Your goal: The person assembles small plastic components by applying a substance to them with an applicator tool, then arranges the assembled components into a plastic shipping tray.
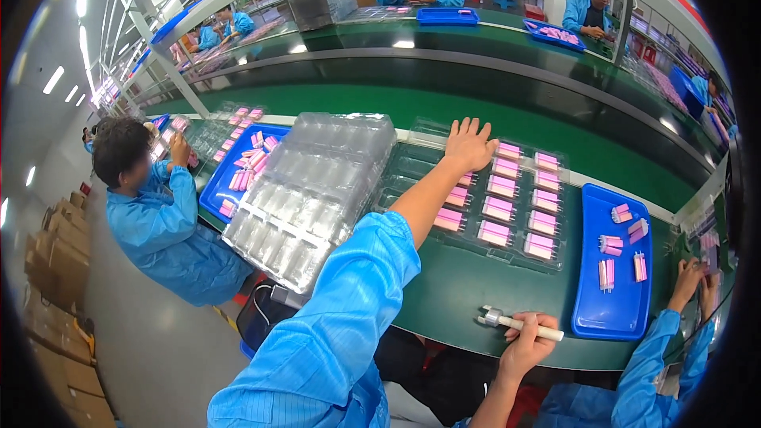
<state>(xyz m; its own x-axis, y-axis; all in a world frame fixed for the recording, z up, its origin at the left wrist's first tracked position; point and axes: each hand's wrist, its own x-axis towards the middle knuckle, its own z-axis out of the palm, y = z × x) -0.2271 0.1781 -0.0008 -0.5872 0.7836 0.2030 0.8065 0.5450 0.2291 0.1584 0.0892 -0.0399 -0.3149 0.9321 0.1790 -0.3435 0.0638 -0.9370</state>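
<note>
My left hand (469, 147) lies flat with fingers spread at the far edge of a clear plastic tray (404, 182), beside rows of pink-and-white blocks (501, 186). Its forearm crosses over the tray's left part, hiding some pockets. Several blocks with thin metal pins fill the tray's right columns; visible pockets at the left hold none. Near the bench's front edge, my right hand (525, 349) grips a white-handled tool (548, 334) with a forked metal head pointing left. The tool is just above the green bench top, apart from the tray.
A tall stack of clear trays (317, 182) stands at the left. Blue bins with pink-and-white blocks sit behind it (214, 190) and to the right (610, 313). A co-worker (162, 206) sits at left; another person's hands (690, 285) work at right. A green conveyor (357, 91) runs behind.
</note>
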